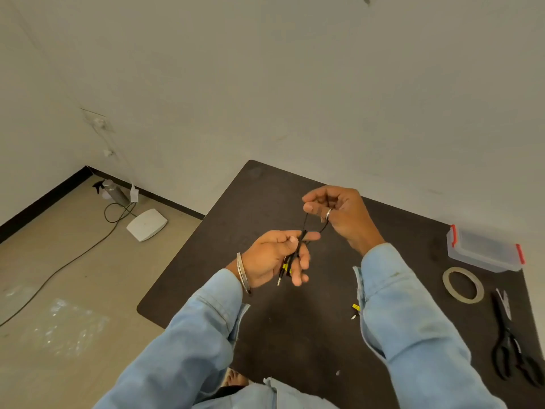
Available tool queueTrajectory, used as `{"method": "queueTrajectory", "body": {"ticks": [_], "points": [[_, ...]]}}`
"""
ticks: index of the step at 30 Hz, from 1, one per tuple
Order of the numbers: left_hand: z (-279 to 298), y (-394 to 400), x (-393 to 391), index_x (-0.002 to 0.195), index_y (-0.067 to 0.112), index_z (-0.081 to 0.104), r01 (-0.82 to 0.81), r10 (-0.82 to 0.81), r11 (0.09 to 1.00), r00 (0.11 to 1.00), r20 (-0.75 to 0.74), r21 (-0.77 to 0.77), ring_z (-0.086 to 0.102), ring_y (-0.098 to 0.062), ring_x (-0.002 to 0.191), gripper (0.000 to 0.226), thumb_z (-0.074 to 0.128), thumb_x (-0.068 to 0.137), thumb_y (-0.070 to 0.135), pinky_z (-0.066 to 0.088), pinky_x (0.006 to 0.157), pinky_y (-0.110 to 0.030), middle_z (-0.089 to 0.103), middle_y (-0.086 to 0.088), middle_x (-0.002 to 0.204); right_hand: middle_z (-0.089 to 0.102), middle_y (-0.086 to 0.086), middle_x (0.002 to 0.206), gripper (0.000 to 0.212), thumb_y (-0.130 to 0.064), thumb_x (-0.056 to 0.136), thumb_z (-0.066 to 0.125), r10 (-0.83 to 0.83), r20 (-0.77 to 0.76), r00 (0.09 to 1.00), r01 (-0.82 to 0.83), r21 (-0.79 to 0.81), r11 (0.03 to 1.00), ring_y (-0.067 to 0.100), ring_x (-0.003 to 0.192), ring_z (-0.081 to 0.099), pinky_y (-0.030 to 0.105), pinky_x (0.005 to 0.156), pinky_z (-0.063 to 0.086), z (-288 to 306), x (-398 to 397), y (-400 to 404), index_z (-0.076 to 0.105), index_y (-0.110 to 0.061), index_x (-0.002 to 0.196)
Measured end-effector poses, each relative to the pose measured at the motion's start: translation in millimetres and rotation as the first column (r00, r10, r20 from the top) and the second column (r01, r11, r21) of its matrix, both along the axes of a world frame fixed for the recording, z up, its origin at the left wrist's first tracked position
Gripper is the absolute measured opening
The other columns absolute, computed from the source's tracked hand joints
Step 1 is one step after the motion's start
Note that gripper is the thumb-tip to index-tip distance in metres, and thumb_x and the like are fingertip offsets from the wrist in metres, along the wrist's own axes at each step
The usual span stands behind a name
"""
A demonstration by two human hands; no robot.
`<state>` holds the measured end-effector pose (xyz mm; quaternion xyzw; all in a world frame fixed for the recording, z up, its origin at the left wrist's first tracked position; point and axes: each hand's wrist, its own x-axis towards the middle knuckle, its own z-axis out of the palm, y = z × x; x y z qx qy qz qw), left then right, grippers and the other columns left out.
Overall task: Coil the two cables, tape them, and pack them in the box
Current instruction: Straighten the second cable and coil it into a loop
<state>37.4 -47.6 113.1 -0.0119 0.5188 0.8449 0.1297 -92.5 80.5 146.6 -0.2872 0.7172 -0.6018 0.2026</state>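
Above the dark matte table (265, 335), my left hand (272, 258) pinches the folded thin black cable (296, 250); my right hand (339, 214) pinches its loop. The clear red-latched plastic box (483, 249) sits near the table's right edge.

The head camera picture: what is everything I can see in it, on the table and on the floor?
Table: one, black, centre.
Cable: one, black, yellow-tagged plugs, held above the table.
Second cable's plug: one, yellow-tagged, beside the right sleeve; the rest is hidden.
Box: one, clear, red clips, lid on, far right.
Tape roll: one, pale, before the box.
Scissors: one, black, right edge.
Spray bottle: one, grey, floor corner.
White device: one, floor.
Floor cable: one, dark.
Plastic wrap: one, clear, floor.
Left hand: grips the cable bundle.
Right hand: fingers pinch a loop.
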Motion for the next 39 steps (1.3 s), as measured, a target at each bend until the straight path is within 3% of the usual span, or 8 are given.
{"method": "queueTrajectory", "body": {"ticks": [7,12,16,22,24,28,33,39], "points": [[6,-9,-6,0.131,-0.003,0.045,-0.327,0.338,0.932,0.94,-0.045,0.159,0.043,-0.007,0.038,0.037,0.031,0.1,0.013,0.051,0.053,-0.024,0.047,0.001,0.058,0.063,0.004,0.068,0.018,-0.009,0.095,0.055,-0.046,0.16,0.986,0.039,0.048,0.998,0.012,0.052,0.046,0.027,0.052,0.039,-67,44,-2,0.07,-0.01,0.085],[-10,-23,-14,0.13,0.004,0.04,-0.589,0.584,0.793,0.808,-0.08,-0.156,0.065,-0.015,0.055,0.03,0.031,0.101,0.007,0.058,0.077,-0.03,0.063,0.001,0.065,0.065,0.0,0.074,0.016,-0.012,0.094,0.056,0.212,0.169,0.963,-0.256,0.312,0.915,0.006,0.064,0.059,0.02,0.062,0.049,-76,69,-2,0.069,-0.012,0.104],[-27,-22,-14,0.141,0.008,0.028,-0.525,0.522,0.659,0.835,-0.175,-0.539,0.07,-0.01,0.068,0.041,0.031,0.101,0.007,0.054,0.078,-0.021,0.067,-0.001,0.081,0.069,0.005,0.077,0.015,-0.014,0.093,0.058,0.384,-0.07,0.921,-0.306,0.483,0.82,0.004,0.061,0.061,0.015,0.062,0.049,-49,58,-3,0.069,-0.008,0.101],[-38,-24,-10,0.118,-0.005,0.052,-0.369,0.353,0.677,0.922,-0.159,-0.636,0.069,-0.013,0.071,0.028,0.032,0.099,0.002,0.047,0.094,-0.018,0.07,-0.008,0.08,0.064,-0.004,0.065,0.01,-0.021,0.086,0.068,0.409,-0.254,0.876,-0.227,0.533,0.815,0.003,0.052,0.051,0.013,0.051,0.037,-12,33,2,0.073,-0.013,0.088],[-34,-22,-8,0.106,-0.002,0.054,-0.308,0.286,0.754,0.949,-0.131,-0.58,0.07,-0.017,0.068,0.026,0.029,0.1,0.001,0.041,0.091,-0.008,0.069,-0.01,0.079,0.062,-0.009,0.064,0.007,-0.02,0.083,0.071,0.382,-0.254,0.889,-0.219,0.496,0.84,-0.002,0.053,0.053,0.011,0.052,0.039,-5,25,3,0.074,-0.013,0.084],[-25,-11,-5,0.124,-0.007,0.039,-0.177,0.164,0.873,0.984,-0.068,-0.455,0.064,-0.012,0.05,0.029,0.024,0.101,0.003,0.052,0.062,-0.022,0.065,-0.009,0.076,0.071,0.002,0.073,0.007,-0.019,0.078,0.077,0.294,-0.236,0.926,-0.197,0.36,0.912,0.016,0.066,0.063,0.026,0.064,0.051,-1,9,2,0.073,-0.015,0.082],[-14,-4,-3,0.119,0.006,0.054,-0.064,0.061,0.938,0.998,-0.02,-0.34,0.038,-0.007,0.041,0.035,0.028,0.102,0.023,0.045,0.049,-0.02,0.051,0.005,0.055,0.071,0.01,0.077,0.014,-0.017,0.074,0.079,0.243,-0.143,0.959,-0.21,0.214,0.954,0.021,0.07,0.066,0.03,0.071,0.054,-8,-4,-3,0.072,-0.011,0.084],[-10,-11,-3,0.111,0.001,0.058,-0.045,0.049,0.978,0.999,-0.017,0.204,0.028,-0.001,0.037,0.045,0.038,0.093,0.038,0.028,0.035,-0.015,0.037,0.007,0.052,0.066,0.007,0.074,0.021,-0.018,0.075,0.072,0.098,0.157,0.983,-0.085,-0.088,0.993,0.017,0.065,0.058,0.026,0.056,0.046,-36,5,-1,0.07,-0.005,0.092]]}}
